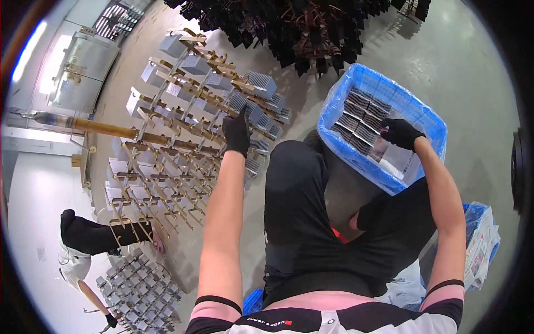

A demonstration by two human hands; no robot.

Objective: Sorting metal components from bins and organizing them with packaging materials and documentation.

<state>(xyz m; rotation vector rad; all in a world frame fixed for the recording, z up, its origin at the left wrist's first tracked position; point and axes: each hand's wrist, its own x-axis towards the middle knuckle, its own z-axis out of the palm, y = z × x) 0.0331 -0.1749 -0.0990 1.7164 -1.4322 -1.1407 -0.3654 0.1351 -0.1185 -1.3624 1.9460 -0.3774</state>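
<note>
here, gloved hands [238,133] at finned metal blocks [351,122], grips unclear, film-lined blue crate [439,127]

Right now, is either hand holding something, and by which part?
It cannot be told: left hand is at a finned block, right hand beside crated blocks.

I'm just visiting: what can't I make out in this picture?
All in the head view:
Left hand: its black glove hides the contact with the grey finned block.
Right hand: curled fingers hide whether it holds anything.
Blue-lined crate: much of its bottom lies under dark finned blocks.
Black pieces: cut off by the upper edge.
Dark object at right: lost in the lens rim.
</note>
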